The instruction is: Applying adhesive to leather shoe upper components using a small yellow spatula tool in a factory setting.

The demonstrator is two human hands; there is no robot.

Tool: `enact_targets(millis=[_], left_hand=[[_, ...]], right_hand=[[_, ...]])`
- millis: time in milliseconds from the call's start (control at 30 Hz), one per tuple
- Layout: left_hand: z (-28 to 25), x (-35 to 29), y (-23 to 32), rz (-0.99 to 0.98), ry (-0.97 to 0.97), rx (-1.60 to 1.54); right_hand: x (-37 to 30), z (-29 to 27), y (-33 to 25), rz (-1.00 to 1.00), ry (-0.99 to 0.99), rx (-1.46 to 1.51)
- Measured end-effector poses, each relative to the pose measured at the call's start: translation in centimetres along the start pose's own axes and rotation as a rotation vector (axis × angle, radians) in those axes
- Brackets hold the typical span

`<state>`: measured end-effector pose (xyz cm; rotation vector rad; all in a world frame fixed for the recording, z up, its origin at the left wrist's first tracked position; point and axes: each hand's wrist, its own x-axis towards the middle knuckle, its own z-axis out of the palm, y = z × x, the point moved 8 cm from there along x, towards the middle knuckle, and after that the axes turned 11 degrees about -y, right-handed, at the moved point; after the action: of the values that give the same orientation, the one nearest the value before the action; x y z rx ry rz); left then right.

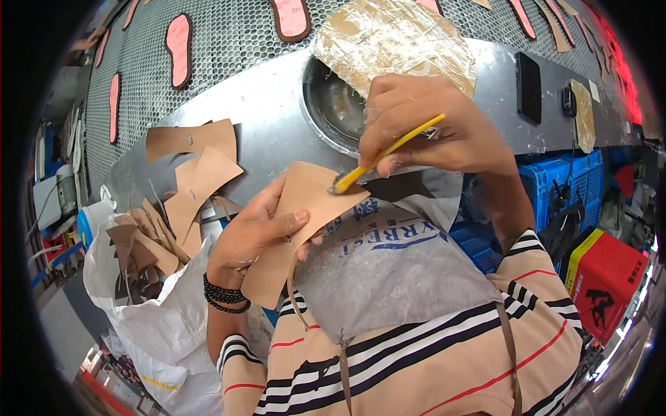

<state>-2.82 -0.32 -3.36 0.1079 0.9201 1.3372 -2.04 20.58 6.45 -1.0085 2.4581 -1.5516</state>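
Two hands work close together over my lap: my left hand [253, 232] grips a tan leather piece [298, 229], thumb pressed across its face and fingers curled behind, while my right hand [433, 128] pinches a yellow-handled brush [388, 154] tight between thumb and fingertips. Its bristle tip touches the leather's upper edge, just beyond my left thumb. Behind my right knuckles sits a metal bowl [333, 111] half covered by crinkled plastic film [392, 41]. More tan cut pieces [194, 173] lie past my left hand.
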Motion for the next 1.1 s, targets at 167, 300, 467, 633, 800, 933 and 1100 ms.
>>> enact_targets(millis=[167,300,467,633,800,933,1100], left_hand=[[-1.6,-0.9,0.7,0.195,0.150,0.031],[-2.6,-1.4,2.1,0.420,0.445,0.102],[-3.8,-1.2,1.5,0.586,0.646,0.147],[-4.6,-1.7,1.4,0.608,0.723,0.168],[-5.7,-1.8,0.8,0.585,0.724,0.165],[-5.9,-1.5,0.6,0.552,0.681,0.155],[-6.2,-1.1,0.2,0.492,0.581,-0.022]], right_hand=[[-1.0,-1.0,-0.3,0.085,-0.021,0.020],[-3.2,-2.0,0.9,0.297,0.394,0.013],[-3.2,1.7,2.3,0.276,0.476,-0.427],[-4.1,1.3,2.3,0.368,0.541,-0.370],[-3.6,2.4,3.4,0.382,0.657,-0.090],[-4.6,2.0,4.1,0.395,0.754,-0.107],[-2.8,2.1,3.3,0.383,0.615,-0.378]])
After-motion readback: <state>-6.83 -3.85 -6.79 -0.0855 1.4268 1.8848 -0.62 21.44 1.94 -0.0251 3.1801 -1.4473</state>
